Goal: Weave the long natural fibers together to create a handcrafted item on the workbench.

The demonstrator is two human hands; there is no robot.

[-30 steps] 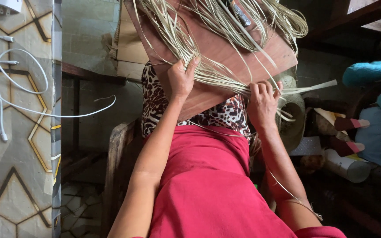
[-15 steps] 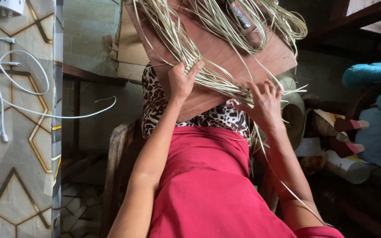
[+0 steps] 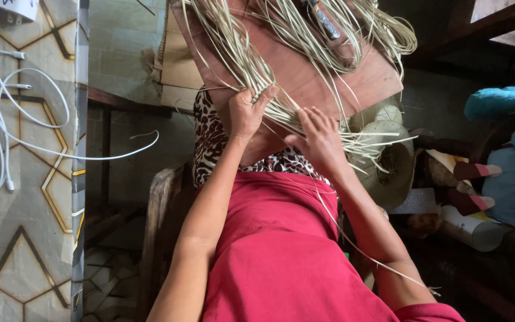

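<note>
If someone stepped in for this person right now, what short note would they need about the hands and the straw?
Left hand: closed around a bunch of pale straw strands on the wooden board.
Right hand: flat, fingers spread, pressing strands against the board's near edge.
The board rests tilted on the lap; loose strands fan across it and hang over its right side.
Done: no woven section can be made out.
Left: the strands lie loose and unworked.
</note>
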